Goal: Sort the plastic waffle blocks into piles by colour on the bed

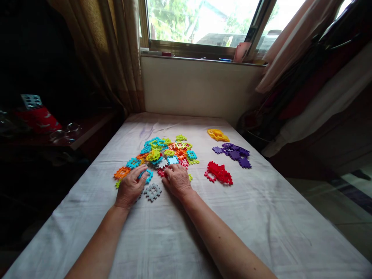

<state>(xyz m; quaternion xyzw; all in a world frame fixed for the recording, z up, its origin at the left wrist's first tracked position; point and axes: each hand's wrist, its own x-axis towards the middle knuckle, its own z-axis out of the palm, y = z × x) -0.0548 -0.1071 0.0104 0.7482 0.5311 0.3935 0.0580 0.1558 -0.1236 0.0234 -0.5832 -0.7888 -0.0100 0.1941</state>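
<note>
My left hand (131,186) is at the near left edge of a mixed pile of interlocking plastic tiles (157,144). Its thumb and forefinger are closed at the edge of a light blue frame-shaped tile (149,176). My right hand (178,181) rests against the pile's near side with fingers curled down; whatever lies under the fingertips is hidden. Just left of those fingertips is a red tile (161,172). Between my hands a grey notched tile (152,192) lies flat on the cloth. An orange tile (122,172) sits left of my left hand.
Sorted by colour on the right are a yellow heap (217,135), a purple heap (235,154) and a red heap (219,173). A pale cloth (232,224) covers the surface. Glasses (66,133) lie on a dark side table; clothes hang at right.
</note>
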